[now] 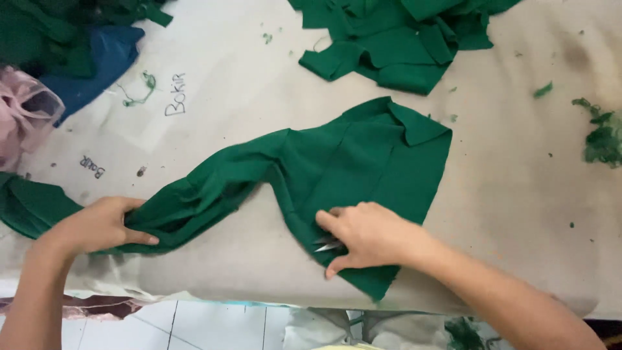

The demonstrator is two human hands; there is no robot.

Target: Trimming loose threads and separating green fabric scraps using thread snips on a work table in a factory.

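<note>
My left hand (pixel 97 225) pinches a bunched end of the green cloth (pixel 337 162), which lies across the table (pixel 518 181) near its front edge. My right hand (pixel 366 234) presses it flat, fingers closed on small snips (pixel 326 245). The sharp tips could nick the cloth — or poke my fingers — if it slides.

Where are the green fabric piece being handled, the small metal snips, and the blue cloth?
green fabric piece (pixel 363 162), head view, on its flat middle panel.
small metal snips (pixel 326 244), head view, on the blades showing under the right hand (pixel 372 236).
blue cloth (pixel 103 61), head view, on its upper fold.
</note>
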